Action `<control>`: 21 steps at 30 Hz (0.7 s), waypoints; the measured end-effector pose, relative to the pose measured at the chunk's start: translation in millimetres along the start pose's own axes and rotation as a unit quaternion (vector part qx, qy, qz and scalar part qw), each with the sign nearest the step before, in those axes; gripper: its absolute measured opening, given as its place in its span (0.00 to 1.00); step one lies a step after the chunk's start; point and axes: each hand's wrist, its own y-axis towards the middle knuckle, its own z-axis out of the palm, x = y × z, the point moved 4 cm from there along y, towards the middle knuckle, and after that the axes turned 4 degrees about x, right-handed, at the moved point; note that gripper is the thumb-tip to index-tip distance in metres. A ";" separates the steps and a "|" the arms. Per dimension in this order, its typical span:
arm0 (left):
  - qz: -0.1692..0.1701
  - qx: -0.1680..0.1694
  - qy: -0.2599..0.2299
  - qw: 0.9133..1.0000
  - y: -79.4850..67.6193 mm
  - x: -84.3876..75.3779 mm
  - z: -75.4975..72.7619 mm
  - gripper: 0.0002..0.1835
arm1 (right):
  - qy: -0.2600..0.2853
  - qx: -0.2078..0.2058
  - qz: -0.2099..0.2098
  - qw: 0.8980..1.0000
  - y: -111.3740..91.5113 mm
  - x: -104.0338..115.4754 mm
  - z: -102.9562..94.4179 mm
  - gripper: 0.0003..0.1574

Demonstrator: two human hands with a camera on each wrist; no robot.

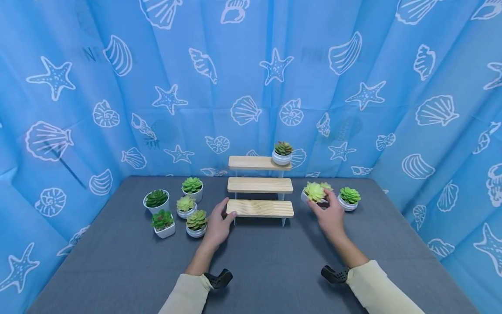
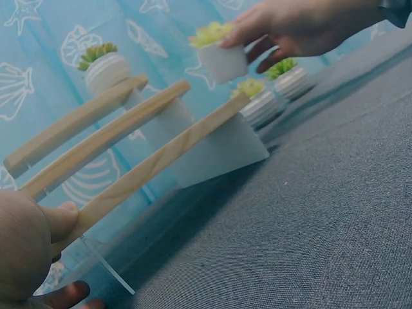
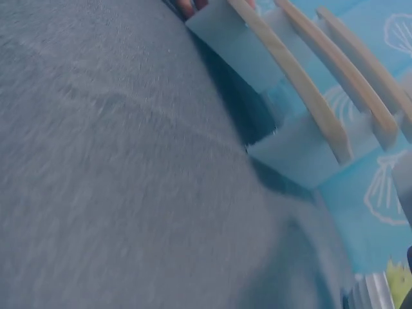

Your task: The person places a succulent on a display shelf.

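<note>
A wooden three-tier display stand (image 1: 259, 208) with clear side panels stands at the middle of the table. At its lowest tier, my left hand (image 1: 217, 226) grips the left end, thumb on top of the board (image 2: 154, 165). To the right of the stand, my right hand (image 1: 331, 220) pinches a potted succulent (image 1: 314, 192), yellow-green in a white pot. The left wrist view shows this white pot (image 2: 224, 63) raised off the table. One succulent in a round white pot (image 1: 282, 153) sits on the right end of the top tier.
Close by the right hand stand a bright green succulent (image 1: 349, 197) and a yellow-green one (image 2: 251, 90) in ribbed pots. Several potted succulents (image 1: 186, 206) cluster left of the left hand. A blue shell-print curtain (image 1: 247, 78) hangs behind the grey table (image 1: 270, 270).
</note>
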 end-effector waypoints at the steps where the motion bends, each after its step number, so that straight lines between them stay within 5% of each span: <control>1: 0.000 -0.001 0.001 1.000 0.1 -0.1 0.0 0.30 | 0.004 -0.003 -0.009 1.000 1.5 2.0 2.9 0.39; 21: -0.005 -0.001 0.004 1.000 -1.0 -0.3 -1.0 0.30 | 0.057 -0.015 -0.054 0.997 18.1 31.0 23.2 0.36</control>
